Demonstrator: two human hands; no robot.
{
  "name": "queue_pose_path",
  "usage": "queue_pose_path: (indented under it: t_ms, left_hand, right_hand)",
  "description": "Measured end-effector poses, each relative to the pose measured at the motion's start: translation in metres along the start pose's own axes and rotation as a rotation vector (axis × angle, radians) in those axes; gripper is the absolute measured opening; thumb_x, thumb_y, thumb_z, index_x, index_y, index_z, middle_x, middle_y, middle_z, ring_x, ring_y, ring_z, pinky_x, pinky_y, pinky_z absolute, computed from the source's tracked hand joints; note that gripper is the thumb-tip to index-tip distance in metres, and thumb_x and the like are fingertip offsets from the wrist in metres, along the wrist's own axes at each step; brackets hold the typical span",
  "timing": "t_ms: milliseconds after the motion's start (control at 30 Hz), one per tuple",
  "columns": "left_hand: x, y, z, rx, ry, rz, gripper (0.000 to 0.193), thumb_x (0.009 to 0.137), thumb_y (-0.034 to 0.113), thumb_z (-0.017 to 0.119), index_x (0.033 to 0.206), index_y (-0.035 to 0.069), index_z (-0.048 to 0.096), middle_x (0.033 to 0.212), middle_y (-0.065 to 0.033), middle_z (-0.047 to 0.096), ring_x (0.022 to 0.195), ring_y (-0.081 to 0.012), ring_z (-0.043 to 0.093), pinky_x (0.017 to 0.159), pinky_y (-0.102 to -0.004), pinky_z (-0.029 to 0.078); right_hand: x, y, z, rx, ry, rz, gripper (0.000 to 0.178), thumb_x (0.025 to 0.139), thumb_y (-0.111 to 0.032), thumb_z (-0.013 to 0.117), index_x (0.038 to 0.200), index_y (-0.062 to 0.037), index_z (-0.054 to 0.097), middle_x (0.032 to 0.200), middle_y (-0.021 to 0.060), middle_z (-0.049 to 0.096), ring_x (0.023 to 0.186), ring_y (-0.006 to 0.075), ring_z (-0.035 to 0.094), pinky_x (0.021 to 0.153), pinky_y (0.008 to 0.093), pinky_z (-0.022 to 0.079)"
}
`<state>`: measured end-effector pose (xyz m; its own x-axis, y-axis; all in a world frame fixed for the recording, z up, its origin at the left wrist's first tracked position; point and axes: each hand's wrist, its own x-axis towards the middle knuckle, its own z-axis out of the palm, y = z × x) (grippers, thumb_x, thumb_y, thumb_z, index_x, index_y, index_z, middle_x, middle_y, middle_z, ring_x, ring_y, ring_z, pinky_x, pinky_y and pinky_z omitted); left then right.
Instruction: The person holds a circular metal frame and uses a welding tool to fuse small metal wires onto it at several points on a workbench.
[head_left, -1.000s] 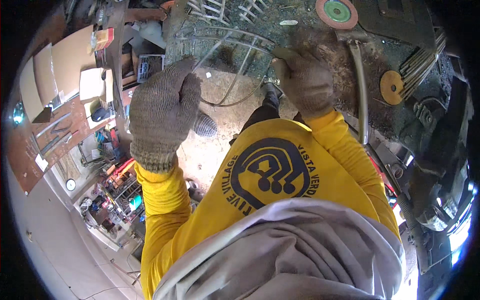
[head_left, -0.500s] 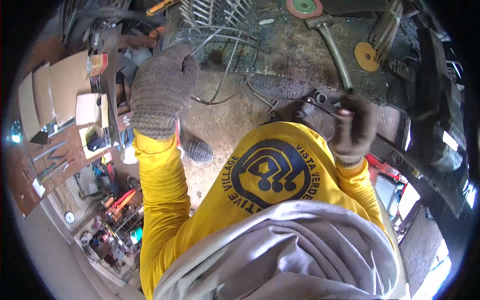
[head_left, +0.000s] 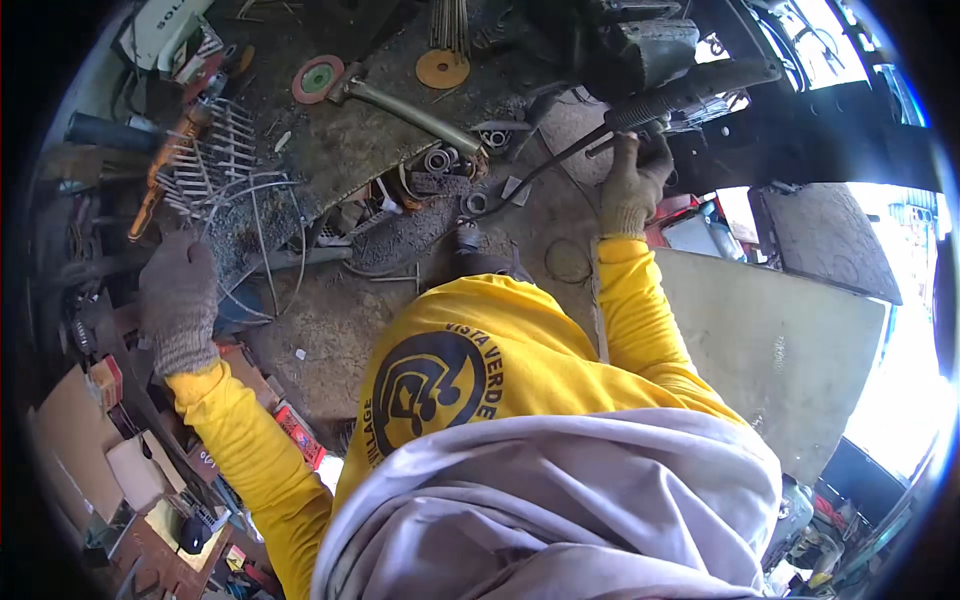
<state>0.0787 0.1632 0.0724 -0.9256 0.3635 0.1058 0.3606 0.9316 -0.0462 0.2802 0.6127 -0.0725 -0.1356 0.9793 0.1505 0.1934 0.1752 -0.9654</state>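
Note:
My left hand (head_left: 182, 290), in a grey-brown knit glove, is closed at the edge of a bent thin wire frame (head_left: 262, 240) on the left of the bench. Its fingertips are partly hidden. On the other side my gloved right hand (head_left: 635, 185) is closed at the screw end of a dark bench vise (head_left: 655, 50). A long dark vise handle (head_left: 545, 168) slants from there toward the middle, and its end near my fingers is partly hidden. A spring (head_left: 640, 108) sits around the vise screw.
A hammer (head_left: 415, 115) lies across the bench beside a red-green grinding disc (head_left: 318, 79) and a tan disc (head_left: 442, 69). Metal rings (head_left: 438, 160) and scraps sit nearer. A spiky metal rack (head_left: 215, 150) stands at left, cardboard boxes (head_left: 85, 430) below, a pale panel (head_left: 770, 350) at right.
The view has turned toward the right, bringing more of the vise into sight. My right hand has reached outward to the vise screw. My left hand stays by the wire frame.

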Motion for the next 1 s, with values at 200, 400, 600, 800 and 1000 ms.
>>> queue_pose_path:
  t_ms: [200, 400, 600, 800, 1000]
  left_hand:
    - [-0.009, 0.003, -0.004, -0.16, 0.013, 0.003, 0.021, 0.093, 0.019, 0.053, 0.097, 0.004, 0.066, 0.098, -0.0221, 0.067, 0.094, -0.0451, 0.063, 0.077, -0.0476, 0.051]
    - [-0.002, 0.0, -0.004, 0.101, -0.064, 0.031, 0.027, 0.09, 0.024, 0.057, 0.098, 0.002, 0.071, 0.103, -0.0236, 0.071, 0.098, -0.0402, 0.07, 0.084, -0.0496, 0.057]
    - [-0.006, 0.017, -0.017, 0.086, -0.189, -0.219, 0.03, 0.093, 0.028, 0.053, 0.11, 0.01, 0.07, 0.112, -0.0181, 0.07, 0.105, -0.039, 0.067, 0.093, -0.0503, 0.054]
    - [-0.007, 0.013, -0.015, 0.265, -0.199, -0.027, 0.03, 0.093, 0.029, 0.054, 0.109, 0.01, 0.07, 0.112, -0.0176, 0.07, 0.107, -0.0385, 0.066, 0.093, -0.0508, 0.053]
    - [-0.006, 0.012, -0.013, 0.309, -0.128, 0.061, 0.03, 0.093, 0.029, 0.054, 0.107, 0.008, 0.07, 0.111, -0.0186, 0.069, 0.107, -0.0392, 0.066, 0.092, -0.05, 0.053]
  right_hand:
    - [0.016, 0.026, 0.013, -0.301, -0.049, 0.005, 0.075, 0.089, -0.053, 0.071, 0.137, 0.0002, 0.051, 0.125, 0.0235, 0.066, 0.115, 0.0364, 0.063, 0.1, 0.0405, 0.048]
    - [-0.005, -0.002, 0.035, -0.086, -0.192, 0.024, 0.065, 0.091, -0.052, 0.069, 0.122, 0.0047, 0.063, 0.116, 0.0221, 0.071, 0.111, 0.0352, 0.066, 0.097, 0.042, 0.048]
    - [0.0, -0.014, 0.04, -0.057, -0.21, 0.014, 0.057, 0.093, -0.042, 0.068, 0.121, 0.0076, 0.062, 0.108, 0.0186, 0.072, 0.097, 0.0244, 0.07, 0.079, 0.0363, 0.056]
    - [0.002, -0.009, 0.043, 0.033, -0.192, 0.016, 0.061, 0.094, -0.045, 0.065, 0.118, 0.0108, 0.061, 0.108, 0.0226, 0.07, 0.097, 0.0291, 0.07, 0.079, 0.0371, 0.057]
    - [0.003, -0.015, 0.031, -0.415, -0.157, -0.104, 0.069, 0.094, -0.055, 0.06, 0.118, 0.0096, 0.063, 0.113, 0.0311, 0.068, 0.109, 0.0446, 0.064, 0.09, 0.0469, 0.051]
